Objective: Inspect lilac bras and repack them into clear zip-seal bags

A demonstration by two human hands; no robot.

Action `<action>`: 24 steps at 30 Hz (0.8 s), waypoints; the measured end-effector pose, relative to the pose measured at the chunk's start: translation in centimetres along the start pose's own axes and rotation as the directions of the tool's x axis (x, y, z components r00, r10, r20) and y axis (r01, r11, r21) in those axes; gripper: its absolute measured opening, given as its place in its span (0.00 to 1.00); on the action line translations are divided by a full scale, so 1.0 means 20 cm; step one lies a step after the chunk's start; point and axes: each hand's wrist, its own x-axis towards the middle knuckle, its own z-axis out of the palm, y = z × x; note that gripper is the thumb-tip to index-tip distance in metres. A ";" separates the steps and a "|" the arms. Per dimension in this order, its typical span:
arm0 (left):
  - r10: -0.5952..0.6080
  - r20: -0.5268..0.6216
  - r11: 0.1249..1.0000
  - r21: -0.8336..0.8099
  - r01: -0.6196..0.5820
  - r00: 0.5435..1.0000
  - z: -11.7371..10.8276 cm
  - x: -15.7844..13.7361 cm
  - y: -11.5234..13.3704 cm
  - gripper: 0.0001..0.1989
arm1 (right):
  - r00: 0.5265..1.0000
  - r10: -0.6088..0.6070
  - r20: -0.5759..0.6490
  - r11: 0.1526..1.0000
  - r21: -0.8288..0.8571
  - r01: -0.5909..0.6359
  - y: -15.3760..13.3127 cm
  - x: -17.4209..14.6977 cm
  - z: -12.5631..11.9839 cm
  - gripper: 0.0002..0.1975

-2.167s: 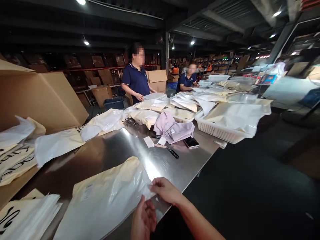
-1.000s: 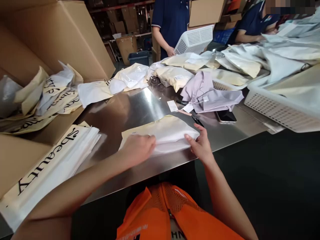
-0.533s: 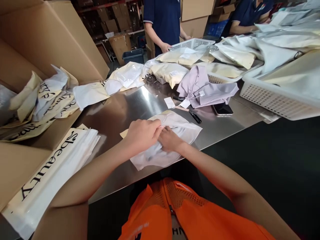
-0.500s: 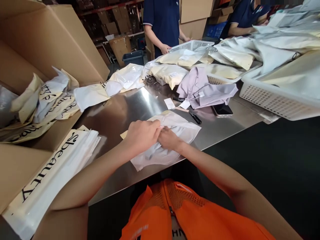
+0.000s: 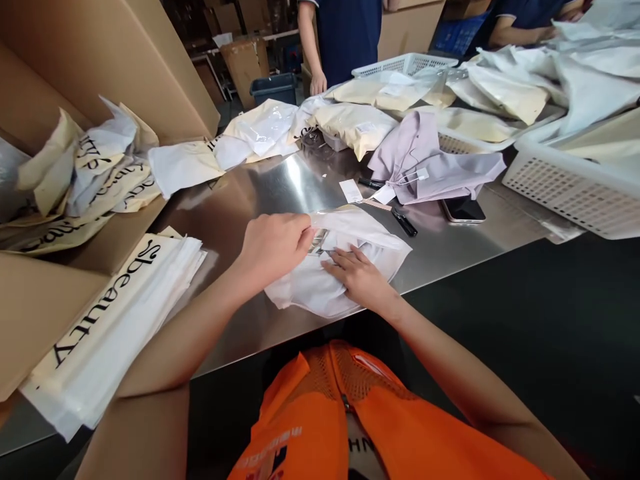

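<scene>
A white plastic mailing bag (image 5: 320, 293) lies on the metal table near its front edge, with pale contents showing at its opening. My left hand (image 5: 276, 248) is closed on the bag's upper left edge, thumb against the fingers. Resting on the bag, my right hand (image 5: 357, 272) has its fingers spread and holds nothing. Just beyond the bag are a black marker (image 5: 404, 223), a white tag (image 5: 351, 191) and a lilac garment (image 5: 425, 160). A phone (image 5: 464, 209) lies beside the garment.
A stack of printed bags (image 5: 115, 313) lies at the left, beside a large cardboard box (image 5: 165, 60) holding more bags. White baskets (image 5: 565, 190) with filled bags line the right. Across the table stands a person in a dark blue shirt (image 5: 350, 37); another is at the far right.
My right hand has come away from my left and its fingers have spread over the bag. The bag's opening now shows between my hands. The view has shifted slightly.
</scene>
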 end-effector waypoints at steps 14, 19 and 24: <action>-0.025 -0.006 0.999 0.037 0.025 1.000 0.06 -0.01 -0.01 0.14 | 0.991 -0.123 0.060 0.884 0.461 0.082 -0.03 -0.07 -0.14 0.33; 0.226 -0.061 0.971 0.097 -0.220 0.972 0.12 -0.07 0.11 0.25 | 0.992 0.126 -0.027 0.969 0.218 -0.118 0.00 0.01 -0.12 0.20; 0.236 0.129 0.967 0.067 -0.246 0.963 0.17 -0.17 0.22 0.17 | 0.980 0.163 0.118 0.970 0.161 -0.181 0.03 0.13 -0.22 0.14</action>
